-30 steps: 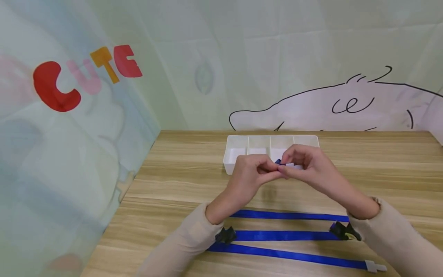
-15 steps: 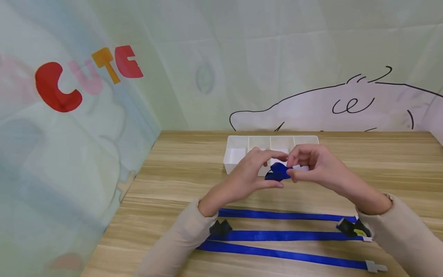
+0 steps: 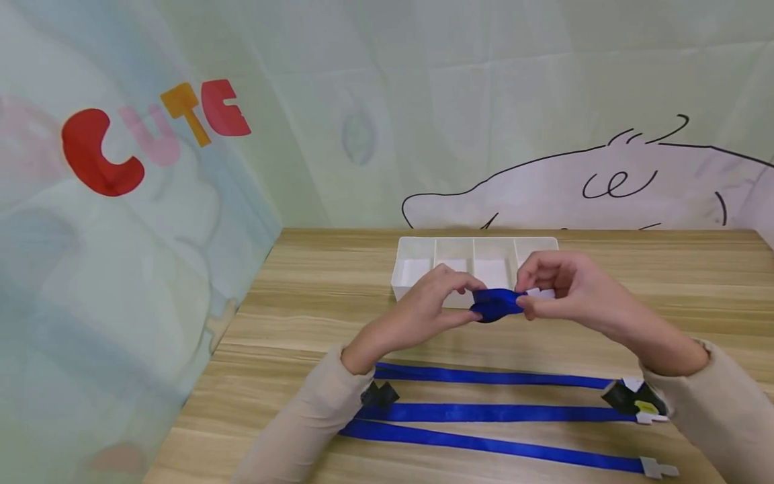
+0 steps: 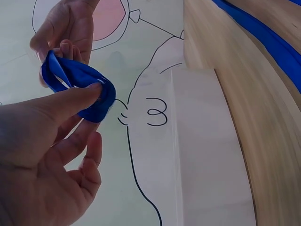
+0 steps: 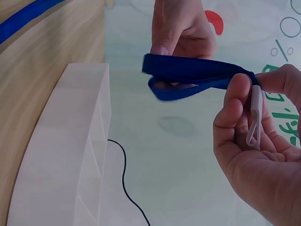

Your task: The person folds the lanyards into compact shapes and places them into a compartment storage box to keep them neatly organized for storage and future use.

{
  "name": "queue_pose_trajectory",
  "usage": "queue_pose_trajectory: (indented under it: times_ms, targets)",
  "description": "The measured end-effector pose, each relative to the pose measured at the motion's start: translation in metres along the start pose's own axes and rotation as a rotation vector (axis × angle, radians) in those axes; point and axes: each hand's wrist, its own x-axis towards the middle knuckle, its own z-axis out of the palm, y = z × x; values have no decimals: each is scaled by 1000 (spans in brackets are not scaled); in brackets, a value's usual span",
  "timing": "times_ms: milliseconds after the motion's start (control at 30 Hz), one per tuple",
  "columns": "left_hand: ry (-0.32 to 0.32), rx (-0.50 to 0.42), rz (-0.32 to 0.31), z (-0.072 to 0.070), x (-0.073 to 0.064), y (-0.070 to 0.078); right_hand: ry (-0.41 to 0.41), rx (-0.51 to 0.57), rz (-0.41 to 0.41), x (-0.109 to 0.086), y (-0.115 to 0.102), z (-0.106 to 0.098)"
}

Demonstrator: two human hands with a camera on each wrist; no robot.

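Between my two hands a blue lanyard (image 3: pixel 497 304) is held up, folded into short loops. My right hand (image 3: pixel 565 286) pinches its end between thumb and fingertips, right by the white plastic clip (image 5: pixel 255 106), which hangs down beside the palm. On the other side my left hand (image 3: pixel 423 302) pinches the looped end, thumb on top and fingers beneath, as the left wrist view shows. The folded band (image 4: pixel 77 84) stands as open loops with gaps between the layers. Both hands are raised in front of the white tray.
Behind the hands stands a white divided tray (image 3: pixel 414 259) on the wooden table (image 3: pixel 320 296). Nearer, more blue lanyards (image 3: pixel 508 412) lie stretched across it, with a white clip (image 3: pixel 659 467) at one right end. Black wrist gear (image 3: pixel 381 394) shows at the left sleeve.
The hands have moved apart, the right one rightward. The lanyard, mostly hidden between the fingertips at first, now shows as a folded loop; the left fingers opened around it, then pinched it again.
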Motion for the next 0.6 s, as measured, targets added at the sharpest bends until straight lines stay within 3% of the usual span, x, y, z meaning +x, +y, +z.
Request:
queue_pose_trajectory:
  times_ms: [300, 600]
  targets:
    - [48, -132, 55, -2, -5, -8, 30, -3, 32, -7, 5, -8]
    - [174, -260, 153, -1, -7, -10, 64, -23, 103, -13, 13, -14]
